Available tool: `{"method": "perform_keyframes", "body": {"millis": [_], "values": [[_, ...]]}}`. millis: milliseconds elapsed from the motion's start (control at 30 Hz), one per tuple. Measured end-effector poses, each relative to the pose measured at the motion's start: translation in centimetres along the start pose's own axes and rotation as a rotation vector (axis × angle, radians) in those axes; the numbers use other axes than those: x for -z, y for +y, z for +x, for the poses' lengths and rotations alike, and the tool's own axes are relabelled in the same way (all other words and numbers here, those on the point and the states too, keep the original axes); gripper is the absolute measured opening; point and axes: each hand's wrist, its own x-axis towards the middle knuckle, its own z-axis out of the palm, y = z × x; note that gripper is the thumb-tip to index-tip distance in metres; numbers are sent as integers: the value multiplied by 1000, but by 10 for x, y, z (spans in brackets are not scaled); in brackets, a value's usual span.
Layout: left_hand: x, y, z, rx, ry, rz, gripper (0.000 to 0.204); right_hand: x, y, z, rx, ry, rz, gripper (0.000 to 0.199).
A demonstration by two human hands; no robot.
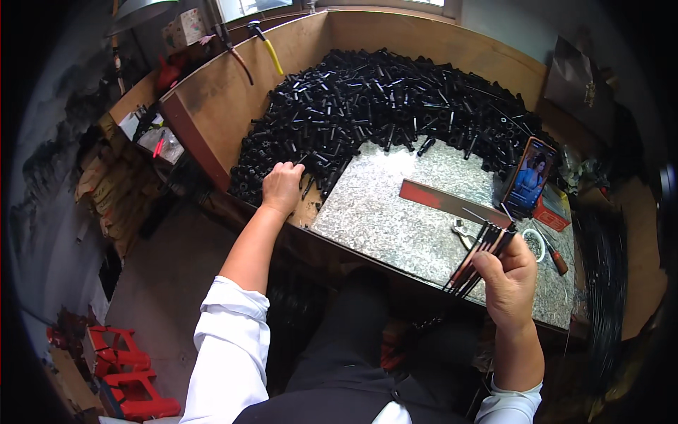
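My right hand (pixel 510 283) is closed round a bundle of thin black rods (pixel 474 267), held slanting above the right part of a speckled stone slab (pixel 374 205). My left hand (pixel 282 188) reaches to the near left edge of a large heap of short black tubes (pixel 367 99). Its fingers are curled together and pointed at the tubes; whatever lies between the fingertips is hidden. A flat metal bar (pixel 452 203) with a red patch lies on the slab, its right end behind the rods. Pliers (pixel 463 236) are just left of the bundle.
A phone (pixel 531 175) stands propped by a red box (pixel 552 213). A white ring-shaped dish (pixel 534 244) and a screwdriver (pixel 558 261) lie nearby. Wooden boards (pixel 212 113) wall in the heap. Long black strands (pixel 600 275) hang at the right. Red stands (pixel 131 381) are low left.
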Motion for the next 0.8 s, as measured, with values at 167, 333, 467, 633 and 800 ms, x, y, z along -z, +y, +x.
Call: {"method": "perform_keyframes", "body": {"millis": [167, 333, 467, 633, 800], "values": [[11, -10, -3, -6, 23, -58, 23, -4, 2, 4, -19, -18, 22, 12], [17, -28, 3, 92, 14, -140, 10, 1, 3, 1, -11, -1, 19, 13], [20, -21, -3, 78, -49, -130, 5, 1, 3, 3, -4, 1, 13, 14], [17, -3, -5, -8, -109, 63, 16, 4, 2, 3, -25, -42, 8, 10], [12, -9, -8, -63, -62, 127, 10, 5, 2, 6, -54, -83, 18, 14]]}}
